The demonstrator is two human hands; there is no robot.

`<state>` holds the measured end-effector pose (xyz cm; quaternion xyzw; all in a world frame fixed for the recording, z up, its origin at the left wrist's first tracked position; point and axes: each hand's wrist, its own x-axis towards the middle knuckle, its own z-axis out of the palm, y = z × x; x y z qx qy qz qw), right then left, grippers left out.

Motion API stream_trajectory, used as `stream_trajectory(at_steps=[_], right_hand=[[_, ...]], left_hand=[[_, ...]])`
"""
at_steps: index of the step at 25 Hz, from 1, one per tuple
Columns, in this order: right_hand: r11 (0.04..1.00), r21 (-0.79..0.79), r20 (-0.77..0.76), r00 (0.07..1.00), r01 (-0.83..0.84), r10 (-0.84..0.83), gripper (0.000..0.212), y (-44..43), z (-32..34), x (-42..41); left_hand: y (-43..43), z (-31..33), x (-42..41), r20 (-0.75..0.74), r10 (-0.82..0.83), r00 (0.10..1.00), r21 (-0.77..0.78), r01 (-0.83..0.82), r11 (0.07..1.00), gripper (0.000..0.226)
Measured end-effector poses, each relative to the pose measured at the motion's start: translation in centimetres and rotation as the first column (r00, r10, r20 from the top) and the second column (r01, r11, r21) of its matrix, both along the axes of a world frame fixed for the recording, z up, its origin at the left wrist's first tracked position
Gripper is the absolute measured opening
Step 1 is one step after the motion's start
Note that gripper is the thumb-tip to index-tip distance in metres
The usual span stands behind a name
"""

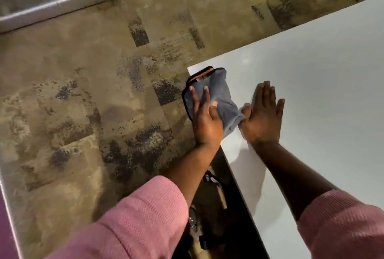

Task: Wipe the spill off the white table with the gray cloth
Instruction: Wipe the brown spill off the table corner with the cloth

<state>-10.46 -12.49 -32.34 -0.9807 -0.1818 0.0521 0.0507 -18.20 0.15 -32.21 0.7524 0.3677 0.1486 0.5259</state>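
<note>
The gray cloth (216,94), edged in black and orange, lies bunched at the near left corner of the white table (322,76) and hangs partly over its edge. My left hand (204,117) presses on the cloth from the left with fingers spread, thumb lying on the fabric. Flat on the tabletop just right of the cloth rests my right hand (264,113), fingers straight and together, its thumb touching the cloth's bunched end. I see no distinct spill on the table surface.
Mottled brown carpet (83,113) covers the floor to the left. A metal-framed glass wall (62,5) runs along the far side. Dark objects (209,206) sit under the table edge near my body.
</note>
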Motion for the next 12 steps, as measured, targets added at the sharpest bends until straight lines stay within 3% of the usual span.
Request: stream_trajectory(at_steps=[3,6,12], right_hand=[[1.000,0.011,0.026,0.999,0.027,-0.027,0.068,0.2,0.1,-0.1],[0.999,0.033,0.012,0.999,0.034,-0.034,0.069,0.5,0.1,-0.2],[0.995,0.077,-0.044,0.997,0.059,-0.056,0.070,0.2,0.2,0.0]], left_hand=[[4.8,-0.5,3.6,-0.236,-0.245,0.940,0.324,0.314,0.892,0.045],[5.8,-1.0,4.6,-0.371,-0.260,0.892,0.397,0.405,0.823,0.048],[7.4,-0.4,8.4,-0.413,-0.459,0.787,0.526,0.617,0.585,0.051]])
